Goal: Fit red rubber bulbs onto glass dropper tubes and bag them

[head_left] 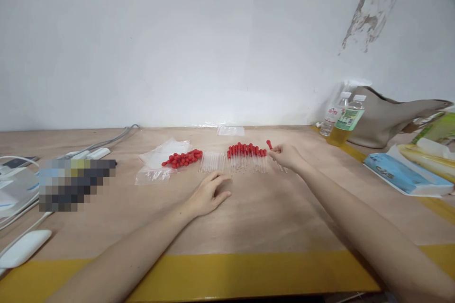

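Hands: two, the left hand (209,194) at about 6 o'clock on the table, the right hand (286,156) at about 2 o'clock.
Assembled droppers (248,155) with red bulbs: one row at 12 o'clock, too many and too small to count exactly.
Loose red bulbs (182,158): one pile at 10 o'clock, uncountable.
Bare glass tubes (212,162): one cluster at 11 o'clock.
Drink bottles (344,120): two, at 2 o'clock.
Clear plastic bags (159,161): at least two.
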`<state>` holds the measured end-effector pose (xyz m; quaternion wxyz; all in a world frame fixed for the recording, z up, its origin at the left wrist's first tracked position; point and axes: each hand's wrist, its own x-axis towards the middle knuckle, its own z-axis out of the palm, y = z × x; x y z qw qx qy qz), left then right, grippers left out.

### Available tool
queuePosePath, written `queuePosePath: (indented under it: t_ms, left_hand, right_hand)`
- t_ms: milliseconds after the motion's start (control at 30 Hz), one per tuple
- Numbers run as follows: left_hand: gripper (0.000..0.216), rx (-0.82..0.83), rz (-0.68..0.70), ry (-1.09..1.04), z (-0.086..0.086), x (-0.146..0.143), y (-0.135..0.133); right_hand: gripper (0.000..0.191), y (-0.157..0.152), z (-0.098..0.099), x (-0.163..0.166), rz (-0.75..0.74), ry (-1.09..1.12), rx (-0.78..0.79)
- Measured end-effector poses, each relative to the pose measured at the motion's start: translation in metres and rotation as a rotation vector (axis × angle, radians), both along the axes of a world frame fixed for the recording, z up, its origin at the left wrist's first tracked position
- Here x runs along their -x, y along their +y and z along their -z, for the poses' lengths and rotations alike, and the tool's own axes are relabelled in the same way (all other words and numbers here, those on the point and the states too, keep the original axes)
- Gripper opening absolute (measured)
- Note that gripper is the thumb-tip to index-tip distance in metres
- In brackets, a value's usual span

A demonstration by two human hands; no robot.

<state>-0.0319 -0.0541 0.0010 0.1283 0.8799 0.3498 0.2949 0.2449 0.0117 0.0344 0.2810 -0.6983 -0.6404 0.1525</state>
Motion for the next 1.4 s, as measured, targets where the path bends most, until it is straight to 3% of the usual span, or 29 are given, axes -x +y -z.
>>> queuePosePath:
  t_ms: [167,433,633,800,1200,1400]
  left_hand:
    - [0.026,0.025,0.030,0.018,0.001,0.000,0.002]
    - [0.023,0.023,0.039,0.028,0.004,0.001,0.005]
    - [0.022,0.030,0.029,0.031,0.006,0.001,0.005]
    - [0.022,0.035,0.029,0.028,0.006,0.001,0.006]
    - [0.022,0.010,0.031,0.031,0.007,0.000,0.005]
    - [0.023,0.004,0.020,0.042,0.008,0.000,0.006]
  right_hand:
    - [0.023,0.023,0.014,0.011,0.060,-0.017,0.010]
    - [0.025,0.028,0.025,0.016,0.041,-0.058,-0.028]
    - [0.018,0.020,0.016,-0.018,0.088,-0.111,-0.070]
    - [0.018,0.006,0.023,-0.043,0.180,-0.211,-0.072]
    - [0.029,0.015,0.040,-0.014,0.180,-0.380,0.021]
    - [0.043,0.018,0.041,-0.007,0.156,-0.431,0.078]
